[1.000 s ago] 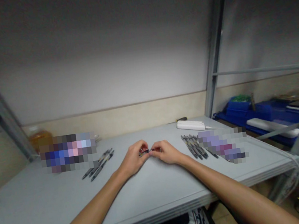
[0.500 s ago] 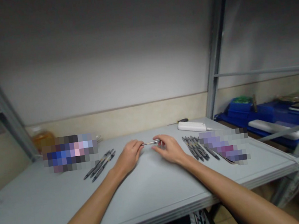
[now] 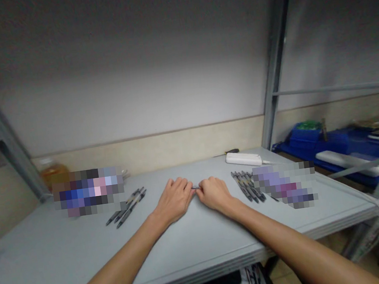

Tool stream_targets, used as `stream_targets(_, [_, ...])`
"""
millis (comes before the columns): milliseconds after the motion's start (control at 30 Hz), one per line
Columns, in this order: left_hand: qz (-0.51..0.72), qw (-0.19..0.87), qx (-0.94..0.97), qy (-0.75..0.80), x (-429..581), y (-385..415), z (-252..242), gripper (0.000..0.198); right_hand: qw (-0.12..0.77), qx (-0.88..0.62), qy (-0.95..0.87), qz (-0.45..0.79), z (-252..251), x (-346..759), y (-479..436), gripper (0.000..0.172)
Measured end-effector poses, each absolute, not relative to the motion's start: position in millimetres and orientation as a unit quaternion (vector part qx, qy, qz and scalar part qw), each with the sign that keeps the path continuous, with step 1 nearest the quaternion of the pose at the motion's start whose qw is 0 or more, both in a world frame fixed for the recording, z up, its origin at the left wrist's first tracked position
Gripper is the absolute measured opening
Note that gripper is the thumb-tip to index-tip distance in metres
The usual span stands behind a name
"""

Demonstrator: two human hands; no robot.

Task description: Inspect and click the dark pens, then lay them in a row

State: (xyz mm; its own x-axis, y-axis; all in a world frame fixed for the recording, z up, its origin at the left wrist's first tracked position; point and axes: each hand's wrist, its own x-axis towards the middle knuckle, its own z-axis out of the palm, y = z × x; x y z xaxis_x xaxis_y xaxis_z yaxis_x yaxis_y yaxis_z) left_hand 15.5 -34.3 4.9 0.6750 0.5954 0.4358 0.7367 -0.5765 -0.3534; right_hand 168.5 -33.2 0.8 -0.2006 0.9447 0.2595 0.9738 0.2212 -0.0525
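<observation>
Fingers closed, my left hand grips one end of a pen just above the middle of the table. My right hand is closed round the pen's other end, so only a short grey stretch shows between the two hands. To the left of my left hand lie a few dark pens side by side at a slant. Right of my right hand, a row of several similar pens rests on the tabletop, partly covered by a blurred patch at its right side.
A white power strip and a screwdriver lie at the back right of the grey table. Blurred packages sit left and right. Metal posts rise at the sides; blue trays stand beyond the right edge.
My hands have come together along the pen, hiding most of it. My right hand has turned and its fingers, looser before, are now closed round the pen.
</observation>
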Motion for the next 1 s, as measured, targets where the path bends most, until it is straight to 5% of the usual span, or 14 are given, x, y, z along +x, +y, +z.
stream_targets(233, [-0.122, 0.146, -0.884, -0.428, 15.7, -29.1, -4.1, 0.034, 0.091, -0.577, -0.805, -0.104, 3.3, 170.3, -31.4, 0.040])
stream_targets(467, [-0.195, -0.076, -0.878, -0.430, 11.7, -27.6, -5.0, 0.041, 0.087, -0.534, -0.829, -0.141, 5.9, 173.6, -29.0, 0.042])
stream_targets(633, [-0.288, -0.046, -0.871, -0.395, 3.7, -25.5, -0.9, 0.025, 0.107, -0.593, -0.789, -0.117, 4.9, 179.1, -25.3, 0.039])
stream_targets(767, [-0.296, -0.015, -0.871, -0.393, 0.7, -19.4, -2.9, 0.032, 0.108, -0.601, -0.787, -0.088, 5.1, 183.1, -25.0, 0.040])
stream_targets(900, [-0.302, -0.089, -0.844, -0.433, 0.7, -17.7, -4.4, 0.044, 0.109, -0.595, -0.792, -0.083, 4.8, 184.0, -24.5, 0.038])
stream_targets(1000, [-0.355, -0.134, -0.815, -0.438, -1.7, -18.2, -2.7, 0.035, 0.113, -0.599, -0.789, -0.083, 3.4, 186.0, -22.5, 0.033])
